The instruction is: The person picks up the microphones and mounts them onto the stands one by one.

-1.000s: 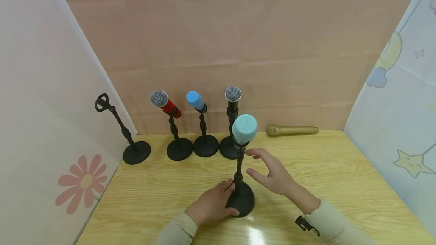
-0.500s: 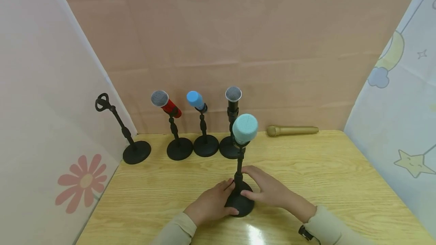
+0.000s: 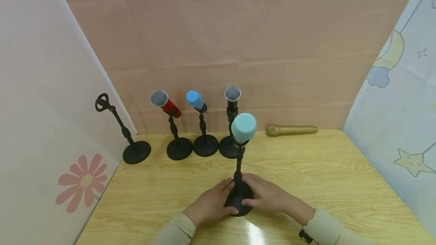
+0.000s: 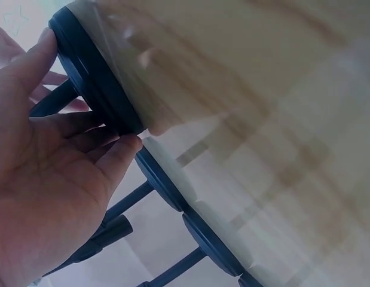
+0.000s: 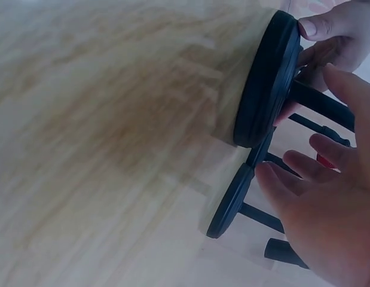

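Observation:
A black microphone stand [image 3: 239, 196] with a round base stands upright at the table's front, bearing a teal microphone [image 3: 243, 127]. My left hand [image 3: 212, 204] grips the left side of its base, thumb at the near edge and fingers at the far side; the left wrist view shows the thumb and fingertips on the rim of the base [image 4: 92, 72]. From the right, my right hand [image 3: 270, 196] comes around the same base, thumb over its near part. In the right wrist view, the right hand's fingers [image 5: 274, 182] are loosely bent and spread, with a gap to the rim.
Behind stand three stands with a red microphone [image 3: 172, 109], a blue microphone [image 3: 195, 100] and a black microphone [image 3: 233, 103]. At the far left is a bare stand [image 3: 136, 152]. A gold microphone [image 3: 292, 130] lies along the table's back edge. Fabric walls enclose three sides.
My right hand has come down and leftward from beside the stand's pole to its base. The left hand stays on the base, and the stand has barely moved.

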The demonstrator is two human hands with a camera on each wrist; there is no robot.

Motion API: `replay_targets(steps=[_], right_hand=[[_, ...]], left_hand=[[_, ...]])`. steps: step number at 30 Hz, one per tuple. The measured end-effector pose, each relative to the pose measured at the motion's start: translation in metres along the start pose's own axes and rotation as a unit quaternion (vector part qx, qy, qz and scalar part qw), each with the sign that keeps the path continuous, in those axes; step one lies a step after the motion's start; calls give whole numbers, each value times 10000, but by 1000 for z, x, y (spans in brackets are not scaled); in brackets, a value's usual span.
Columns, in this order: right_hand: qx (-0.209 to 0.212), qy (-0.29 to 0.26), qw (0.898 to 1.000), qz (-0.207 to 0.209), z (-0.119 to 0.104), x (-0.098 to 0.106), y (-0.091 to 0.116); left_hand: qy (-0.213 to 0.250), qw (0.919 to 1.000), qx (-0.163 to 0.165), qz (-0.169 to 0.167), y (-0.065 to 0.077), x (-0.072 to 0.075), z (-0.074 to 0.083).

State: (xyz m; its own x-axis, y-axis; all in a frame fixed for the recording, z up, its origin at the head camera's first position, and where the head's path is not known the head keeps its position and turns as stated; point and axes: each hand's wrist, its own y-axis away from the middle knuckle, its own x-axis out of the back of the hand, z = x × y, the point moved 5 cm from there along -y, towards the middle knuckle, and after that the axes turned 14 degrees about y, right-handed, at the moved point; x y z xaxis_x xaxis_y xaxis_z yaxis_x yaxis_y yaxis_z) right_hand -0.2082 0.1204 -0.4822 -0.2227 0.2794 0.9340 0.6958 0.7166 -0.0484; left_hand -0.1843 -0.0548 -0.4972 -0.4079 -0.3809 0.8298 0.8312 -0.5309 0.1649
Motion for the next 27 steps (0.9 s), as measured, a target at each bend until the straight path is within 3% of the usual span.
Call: replay_targets(steps=[10, 15, 19, 27], right_hand=[[23, 545, 9970, -556, 2, -14, 3], [390, 1066, 9931, -309, -3, -15, 6], [639, 1232, 9903, -122, -9, -14, 7], [439, 1013, 9936, -251, -10, -14, 7]], left_hand=[[267, 9996, 118, -37, -3, -1, -6], [483, 9988, 52, 47, -5, 2, -8], [636, 9969, -281, 367, -3, 16, -4], [1508, 9823, -755, 811, 4, 48, 12]])
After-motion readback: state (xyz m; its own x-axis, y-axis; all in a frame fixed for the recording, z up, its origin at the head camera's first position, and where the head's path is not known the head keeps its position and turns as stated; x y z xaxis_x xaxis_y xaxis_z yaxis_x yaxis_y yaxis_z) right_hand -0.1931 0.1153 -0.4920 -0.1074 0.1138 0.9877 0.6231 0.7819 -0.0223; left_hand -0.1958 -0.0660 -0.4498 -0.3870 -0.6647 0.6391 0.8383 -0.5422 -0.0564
